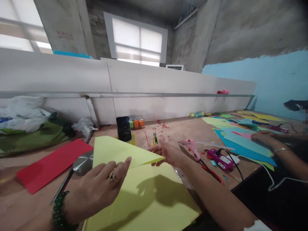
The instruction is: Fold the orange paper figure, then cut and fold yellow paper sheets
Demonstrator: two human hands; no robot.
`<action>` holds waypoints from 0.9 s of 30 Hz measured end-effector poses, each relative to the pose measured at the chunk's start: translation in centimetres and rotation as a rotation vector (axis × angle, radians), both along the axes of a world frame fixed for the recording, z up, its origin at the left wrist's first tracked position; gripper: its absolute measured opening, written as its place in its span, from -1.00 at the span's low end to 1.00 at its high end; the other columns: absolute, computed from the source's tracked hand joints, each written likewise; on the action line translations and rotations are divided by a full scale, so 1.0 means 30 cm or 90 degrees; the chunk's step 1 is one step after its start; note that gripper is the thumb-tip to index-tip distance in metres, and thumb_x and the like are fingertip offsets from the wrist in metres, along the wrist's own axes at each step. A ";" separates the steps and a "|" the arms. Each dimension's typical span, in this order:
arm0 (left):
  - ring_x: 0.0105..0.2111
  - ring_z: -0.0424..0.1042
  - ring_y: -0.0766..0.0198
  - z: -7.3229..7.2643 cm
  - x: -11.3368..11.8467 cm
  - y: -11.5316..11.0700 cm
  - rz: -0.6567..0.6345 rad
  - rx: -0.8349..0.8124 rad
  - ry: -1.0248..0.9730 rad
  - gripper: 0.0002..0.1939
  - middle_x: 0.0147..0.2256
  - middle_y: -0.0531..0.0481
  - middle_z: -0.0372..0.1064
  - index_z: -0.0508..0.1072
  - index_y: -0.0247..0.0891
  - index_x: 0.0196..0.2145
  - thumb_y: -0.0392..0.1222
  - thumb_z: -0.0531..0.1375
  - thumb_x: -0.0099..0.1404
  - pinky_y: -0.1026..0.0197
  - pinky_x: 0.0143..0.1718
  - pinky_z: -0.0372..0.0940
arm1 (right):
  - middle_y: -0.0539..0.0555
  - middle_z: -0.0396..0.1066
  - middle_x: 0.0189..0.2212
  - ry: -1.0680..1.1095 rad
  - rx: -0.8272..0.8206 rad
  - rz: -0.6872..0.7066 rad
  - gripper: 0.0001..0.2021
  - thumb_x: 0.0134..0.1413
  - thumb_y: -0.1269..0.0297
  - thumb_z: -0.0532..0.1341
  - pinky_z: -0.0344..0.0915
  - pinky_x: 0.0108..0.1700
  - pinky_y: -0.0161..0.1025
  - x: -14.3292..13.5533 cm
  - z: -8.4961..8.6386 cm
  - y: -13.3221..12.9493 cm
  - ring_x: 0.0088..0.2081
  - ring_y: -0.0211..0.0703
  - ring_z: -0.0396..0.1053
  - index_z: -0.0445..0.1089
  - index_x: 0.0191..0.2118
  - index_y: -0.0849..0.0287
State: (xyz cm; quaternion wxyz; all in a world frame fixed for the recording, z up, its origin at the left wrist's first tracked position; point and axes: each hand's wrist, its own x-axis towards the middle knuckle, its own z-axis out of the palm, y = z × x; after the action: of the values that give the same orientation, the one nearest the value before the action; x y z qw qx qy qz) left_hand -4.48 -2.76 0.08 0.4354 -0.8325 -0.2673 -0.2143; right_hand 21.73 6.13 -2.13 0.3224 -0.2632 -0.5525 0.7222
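Workbench: brown top (179, 128), bare strip between one box cutter (155, 138) and one pink glue gun (192, 147)
Yellow paper: one folded sheet (110, 150) above larger yellow paper (156, 199)
Left hand (96, 186): fingers half-curled on the folded sheet; thumb hidden, grip cannot be told
Right hand (169, 154): gripping the folded sheet near its pointed corner
Left side: one red sheet (54, 163), edge near one metal disc (83, 163)
Far side: one phone (123, 129), two orange blocks (139, 123)

Right hand (168, 155) — part-hidden by yellow paper (114, 150)

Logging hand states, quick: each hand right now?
Left hand: on folded yellow paper; grip unclear.
Right hand: at the paper's pointed corner; grip partly hidden.
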 end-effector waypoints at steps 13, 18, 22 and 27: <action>-0.47 0.31 0.26 -0.184 0.010 0.007 -0.068 -0.146 0.125 -0.65 -0.39 -0.02 0.35 0.38 -0.44 -0.07 -0.58 0.03 0.21 0.17 -0.47 0.23 | -0.16 0.35 -0.68 -0.308 -0.041 0.041 -0.63 -0.36 0.09 0.49 0.07 -0.60 -0.42 -0.059 -0.126 0.020 -0.65 -0.39 0.21 0.43 -0.42 0.18; -0.49 0.32 0.23 -0.202 0.018 0.006 -0.082 -0.205 0.139 -0.63 -0.40 -0.05 0.38 0.39 -0.46 -0.07 -0.59 -0.03 0.23 0.15 -0.49 0.25 | -0.12 0.44 -0.61 -0.356 -0.008 0.048 -0.56 -0.48 0.22 0.52 0.15 -0.53 -0.39 -0.056 -0.135 0.019 -0.57 -0.30 0.33 0.42 -0.35 0.16; -0.51 0.32 0.22 -0.198 0.018 0.015 -0.102 -0.251 0.169 -0.63 -0.42 -0.04 0.39 0.42 -0.46 -0.11 -0.60 -0.06 0.23 0.16 -0.49 0.27 | -0.14 0.41 -0.57 -0.423 0.097 0.036 -0.48 -0.50 0.23 0.54 0.16 -0.50 -0.40 -0.049 -0.120 0.012 -0.57 -0.34 0.30 0.40 -0.28 0.18; -0.51 0.33 0.23 -0.181 0.026 0.019 -0.109 -0.243 0.156 -0.63 -0.43 -0.04 0.39 0.46 -0.42 -0.19 -0.59 -0.08 0.27 0.18 -0.45 0.24 | -0.14 0.36 -0.59 -0.476 0.174 0.045 -0.67 -0.19 0.19 0.44 0.14 -0.48 -0.40 -0.048 -0.089 0.002 -0.56 -0.36 0.25 0.41 -0.28 0.20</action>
State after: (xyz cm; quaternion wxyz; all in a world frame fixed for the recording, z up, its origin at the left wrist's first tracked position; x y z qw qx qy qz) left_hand -3.70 -2.20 -5.34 0.2794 -0.9392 -0.1765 -0.0934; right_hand 20.30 6.20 -4.80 0.1060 -0.4436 -0.7315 0.5068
